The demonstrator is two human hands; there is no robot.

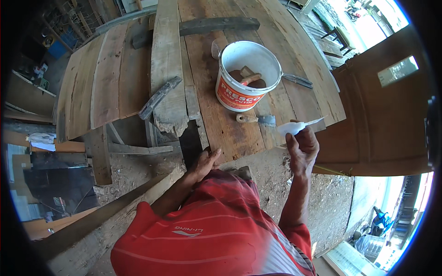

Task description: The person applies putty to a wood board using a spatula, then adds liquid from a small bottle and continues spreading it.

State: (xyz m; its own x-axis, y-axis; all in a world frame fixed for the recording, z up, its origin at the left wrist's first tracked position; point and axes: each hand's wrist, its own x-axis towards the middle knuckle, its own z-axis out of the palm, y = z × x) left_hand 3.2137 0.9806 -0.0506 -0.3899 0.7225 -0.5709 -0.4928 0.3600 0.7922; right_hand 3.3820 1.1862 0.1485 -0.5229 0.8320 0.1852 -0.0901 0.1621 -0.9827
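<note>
My right hand (pixel 304 148) is raised just off the front right corner of the plank tabletop (pixel 239 145). Its thumb and fingers pinch a white piece (pixel 291 127) with a thin, pointed end; its exact kind is unclear. My left hand (pixel 203 164) rests at the table's front edge, thumb apart from the fingers. A putty knife (pixel 256 119) with a worn wooden handle lies flat near the right hand. Behind it stands a white bucket (pixel 239 89) with a red label. Brown material (pixel 237 75) and a wooden-handled tool (pixel 251 78) are inside the bucket.
Thin metal tools (pixel 297 81) lie right of the bucket. A long rough board (pixel 165 60) and a dark wood block (pixel 159 97) lie on the left. A dark beam (pixel 218 25) crosses the back. A brown door panel (pixel 373 110) stands on the right.
</note>
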